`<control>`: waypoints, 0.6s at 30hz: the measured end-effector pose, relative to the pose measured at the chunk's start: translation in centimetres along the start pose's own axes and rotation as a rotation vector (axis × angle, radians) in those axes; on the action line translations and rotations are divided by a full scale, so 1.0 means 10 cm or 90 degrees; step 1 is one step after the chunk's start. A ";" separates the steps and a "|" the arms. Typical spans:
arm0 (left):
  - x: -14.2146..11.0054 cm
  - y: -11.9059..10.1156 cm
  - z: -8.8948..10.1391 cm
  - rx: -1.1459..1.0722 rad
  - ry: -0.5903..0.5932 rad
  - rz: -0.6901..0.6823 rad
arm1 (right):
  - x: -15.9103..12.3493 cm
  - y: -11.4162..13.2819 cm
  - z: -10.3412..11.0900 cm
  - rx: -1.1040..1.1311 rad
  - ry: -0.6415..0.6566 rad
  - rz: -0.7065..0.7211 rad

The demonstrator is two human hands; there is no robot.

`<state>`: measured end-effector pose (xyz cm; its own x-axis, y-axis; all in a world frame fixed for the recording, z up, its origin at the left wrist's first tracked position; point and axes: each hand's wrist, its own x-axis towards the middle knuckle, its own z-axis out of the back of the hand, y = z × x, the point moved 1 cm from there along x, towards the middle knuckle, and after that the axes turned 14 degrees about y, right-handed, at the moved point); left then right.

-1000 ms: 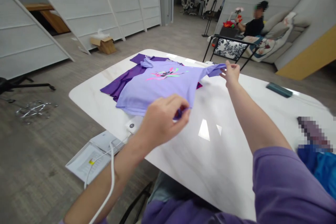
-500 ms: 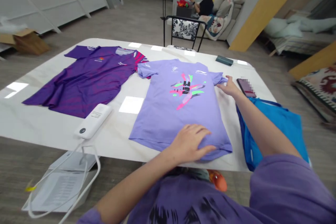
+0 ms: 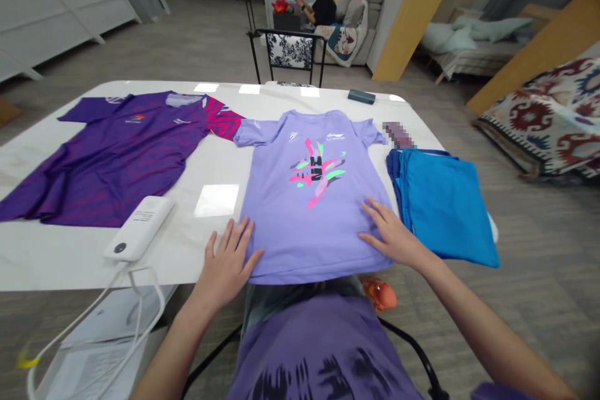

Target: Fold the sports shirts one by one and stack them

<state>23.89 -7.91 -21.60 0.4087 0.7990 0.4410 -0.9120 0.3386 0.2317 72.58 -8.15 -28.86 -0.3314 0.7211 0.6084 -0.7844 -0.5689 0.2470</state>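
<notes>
A lavender T-shirt [image 3: 300,225] with a bright pink, green and black print lies spread flat in front of me, its hem along the near table edge. My left hand [image 3: 229,259] rests with fingers spread on its lower left edge, partly on the tabletop. On the lower right side lies my right hand [image 3: 389,234], fingers apart, touching the cloth. To the left a dark purple T-shirt [image 3: 122,150] is laid out, its red-patterned sleeve meeting the lavender sleeve. A blue folded cloth item [image 3: 445,206] sits to the right of my right hand.
The white table [image 3: 206,162] also bears a white corded device [image 3: 140,225], a phone [image 3: 398,135] and a dark case [image 3: 361,97]. A chair [image 3: 290,53] stands at the far side. Beyond it a person [image 3: 323,3] sits by a sofa. Papers [image 3: 89,369] lie below at left.
My right hand has left the right sleeve and come down to the shirt's lower right side. My left hand has moved left to the lower left edge. The view has shifted right.
</notes>
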 end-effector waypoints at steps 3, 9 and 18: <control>-0.11 0.16 0.14 -0.023 0.011 -0.005 | -0.09 0.16 0.05 0.018 0.062 0.039; 1.34 0.51 0.95 -0.192 -0.151 -0.076 | 0.98 -0.35 0.73 0.062 -0.068 0.003; 4.10 0.72 1.15 -0.246 -0.013 -0.024 | 3.22 -1.88 1.08 0.092 -0.072 -0.207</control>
<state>34.46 21.62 8.12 0.4390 0.7742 0.4559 -0.8412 0.5324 -0.0940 82.35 21.49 -5.74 -0.0108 0.8299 0.5578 -0.7544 -0.3729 0.5402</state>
